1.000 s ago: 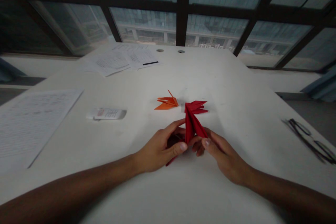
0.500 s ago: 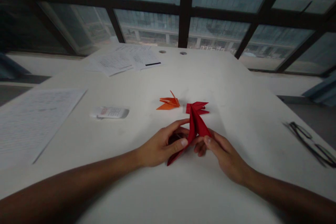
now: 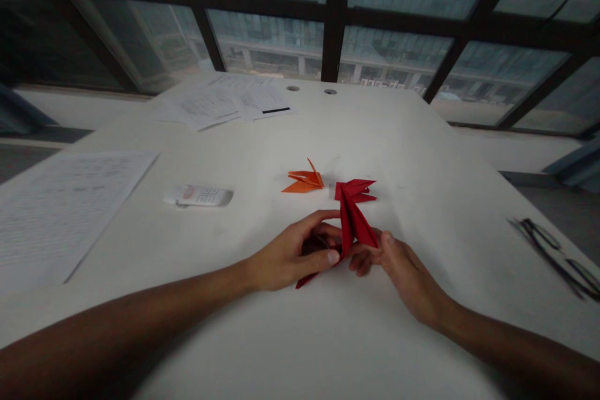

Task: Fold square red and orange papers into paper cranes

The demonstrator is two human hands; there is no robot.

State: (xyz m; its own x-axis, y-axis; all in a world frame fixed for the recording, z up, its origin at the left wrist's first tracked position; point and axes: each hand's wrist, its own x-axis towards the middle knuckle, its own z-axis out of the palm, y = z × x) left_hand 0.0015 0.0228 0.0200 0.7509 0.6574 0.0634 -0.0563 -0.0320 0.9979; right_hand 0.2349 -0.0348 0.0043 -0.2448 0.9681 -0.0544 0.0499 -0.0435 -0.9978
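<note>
A folded red paper piece (image 3: 354, 225) is held up between my two hands above the table, its tall point upward and another point low on the left. My left hand (image 3: 288, 259) grips its left side, thumb in front and fingers behind. At the lower right point, my right hand (image 3: 410, 278) holds the paper with the fingers curled beneath it and the thumb near its edge. Right behind it lies a second red origami piece (image 3: 359, 189) with pointed ends. To the left of that sits an orange origami piece (image 3: 305, 181) with one thin spike standing up.
A small white packet (image 3: 201, 195) lies left of the hands. Printed sheets (image 3: 79, 200) cover the table's left side, with more papers (image 3: 225, 100) at the far left. Black-framed glasses (image 3: 557, 256) rest near the right edge. Dark-framed windows stand behind the white table (image 3: 262, 350).
My right thumb has shifted right, from on the paper to its edge. The red paper's lower left point is more covered by my left hand. The view has moved slightly.
</note>
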